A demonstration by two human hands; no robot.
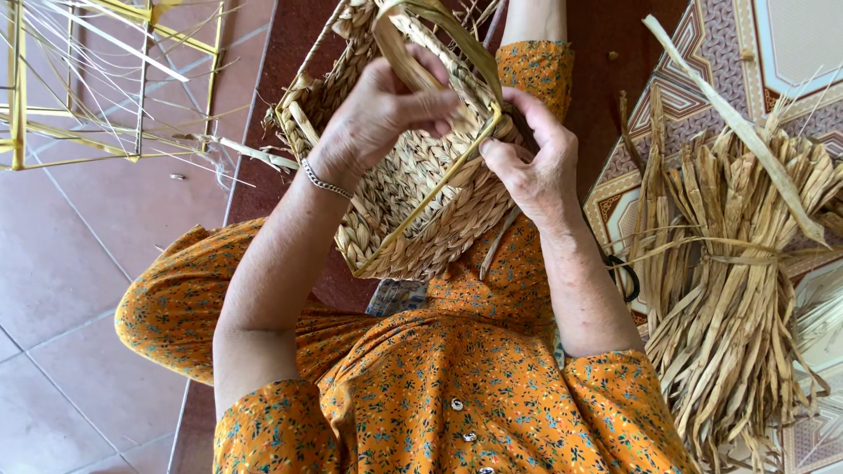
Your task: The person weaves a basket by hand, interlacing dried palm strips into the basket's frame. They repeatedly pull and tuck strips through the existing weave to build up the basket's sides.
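A rectangular woven straw basket on a yellow wire frame rests tilted on my lap. My left hand grips a flat dried strand that loops over the basket's upper corner. My right hand pinches the basket's rim and the same strand at the right side of the weave. A silver bracelet circles my left wrist. I wear an orange flowered dress.
A bundle of dried flat fibres, tied near the middle, lies on a patterned mat at the right. A yellow wire frame with thin sticks stands at the upper left on reddish floor tiles. Dark scissor handles peek beside my right forearm.
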